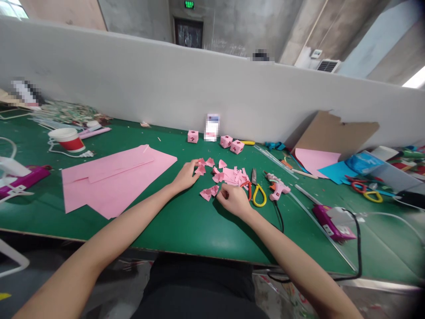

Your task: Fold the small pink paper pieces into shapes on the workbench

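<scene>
My left hand (186, 176) reaches in from the left, its fingers pinched at a small pink folded paper piece (200, 170). My right hand (234, 199) is curled closed low over the table, beside another pair of pink folded pieces (206, 193); whatever its fingertips hold is hidden. Several more pointed folded pieces (210, 162) lie between and beyond the hands. Just past my right hand is a pile of pink paper strips (234, 176). Scissors (258, 193) with red and yellow handles lie right of the pile, near a pink glue gun (279, 189).
Pink paper sheets (122, 186) cover the left of the green table (186, 230). Pink paper cubes (193, 136) stand at the back by a low partition (146, 79). A white and red cup (68, 139) stands left; a purple power strip (332, 223) with cables lies right.
</scene>
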The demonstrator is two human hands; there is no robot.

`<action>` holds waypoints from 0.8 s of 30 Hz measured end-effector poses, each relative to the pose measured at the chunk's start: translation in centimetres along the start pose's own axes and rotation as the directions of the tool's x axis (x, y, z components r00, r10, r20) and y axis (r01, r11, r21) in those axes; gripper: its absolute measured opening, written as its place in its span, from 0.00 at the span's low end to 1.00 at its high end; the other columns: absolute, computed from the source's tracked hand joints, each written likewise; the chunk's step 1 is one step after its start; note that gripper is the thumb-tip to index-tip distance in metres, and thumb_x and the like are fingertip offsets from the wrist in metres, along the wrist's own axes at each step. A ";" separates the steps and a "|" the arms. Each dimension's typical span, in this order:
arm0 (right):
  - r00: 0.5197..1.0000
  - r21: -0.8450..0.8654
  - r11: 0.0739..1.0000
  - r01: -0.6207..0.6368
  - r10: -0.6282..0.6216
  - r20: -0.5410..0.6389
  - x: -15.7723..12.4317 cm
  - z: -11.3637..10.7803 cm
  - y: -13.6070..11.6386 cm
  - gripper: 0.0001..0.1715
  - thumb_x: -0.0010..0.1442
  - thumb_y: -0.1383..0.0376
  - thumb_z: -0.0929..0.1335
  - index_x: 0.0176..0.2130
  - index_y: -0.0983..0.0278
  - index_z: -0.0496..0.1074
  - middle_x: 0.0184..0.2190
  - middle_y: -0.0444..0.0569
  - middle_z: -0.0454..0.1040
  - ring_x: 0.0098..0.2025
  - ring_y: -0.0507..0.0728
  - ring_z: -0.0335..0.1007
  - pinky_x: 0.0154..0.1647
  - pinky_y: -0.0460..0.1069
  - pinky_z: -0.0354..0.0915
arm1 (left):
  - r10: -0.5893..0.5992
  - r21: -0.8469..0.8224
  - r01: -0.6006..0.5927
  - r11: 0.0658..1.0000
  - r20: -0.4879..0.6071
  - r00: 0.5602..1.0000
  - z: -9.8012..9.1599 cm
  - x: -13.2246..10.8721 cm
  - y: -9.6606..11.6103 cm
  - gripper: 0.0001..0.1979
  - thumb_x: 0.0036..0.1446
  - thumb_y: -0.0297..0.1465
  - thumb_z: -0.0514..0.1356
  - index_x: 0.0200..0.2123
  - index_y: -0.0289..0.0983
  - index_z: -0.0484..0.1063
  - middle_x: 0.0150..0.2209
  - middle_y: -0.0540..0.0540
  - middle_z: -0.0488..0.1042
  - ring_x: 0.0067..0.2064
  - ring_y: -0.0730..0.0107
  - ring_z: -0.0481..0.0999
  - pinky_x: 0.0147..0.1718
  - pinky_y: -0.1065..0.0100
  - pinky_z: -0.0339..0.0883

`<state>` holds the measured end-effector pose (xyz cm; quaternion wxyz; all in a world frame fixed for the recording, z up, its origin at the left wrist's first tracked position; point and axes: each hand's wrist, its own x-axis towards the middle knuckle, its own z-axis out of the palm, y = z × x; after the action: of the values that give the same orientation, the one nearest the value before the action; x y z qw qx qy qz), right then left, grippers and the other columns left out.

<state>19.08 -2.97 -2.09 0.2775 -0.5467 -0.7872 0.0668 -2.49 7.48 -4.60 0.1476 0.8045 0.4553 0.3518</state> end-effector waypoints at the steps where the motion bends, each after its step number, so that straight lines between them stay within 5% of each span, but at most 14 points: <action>1: 1.000 0.001 1.000 -0.008 0.008 -0.008 0.0 0.0 0.1 0.14 0.55 0.66 0.64 0.21 0.61 0.57 0.17 0.41 0.63 0.20 0.50 0.58 0.24 0.46 0.48 | 0.004 -0.004 -0.004 1.000 0.006 1.000 0.0 0.0 0.0 0.24 0.57 0.27 0.57 0.57 0.36 0.59 0.52 0.40 0.73 0.55 0.54 0.70 0.54 0.53 0.63; 11: 0.997 0.039 0.998 -0.049 0.051 -0.064 0.0 0.1 0.3 0.15 0.57 0.64 0.65 0.21 0.61 0.58 0.18 0.41 0.65 0.21 0.51 0.59 0.25 0.46 0.50 | 0.001 -0.107 -0.002 0.994 -0.005 1.000 -0.5 -0.1 0.7 0.21 0.57 0.26 0.57 0.55 0.37 0.62 0.38 0.46 0.75 0.43 0.62 0.77 0.48 0.58 0.69; 24: 0.981 0.297 0.954 -0.045 0.097 -0.165 0.1 0.1 0.3 0.14 0.64 0.56 0.63 0.42 0.63 0.69 0.32 0.48 0.75 0.30 0.54 0.70 0.31 0.48 0.63 | -0.017 -0.444 -0.011 0.896 -0.060 0.998 -1.7 -2.0 6.0 0.19 0.60 0.29 0.56 0.55 0.38 0.63 0.41 0.45 0.79 0.41 0.66 0.80 0.46 0.62 0.73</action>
<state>19.27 -2.70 -2.26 0.4217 -0.5316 -0.7206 0.1430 -0.57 2.42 -0.84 0.3135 0.7374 0.3686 0.4713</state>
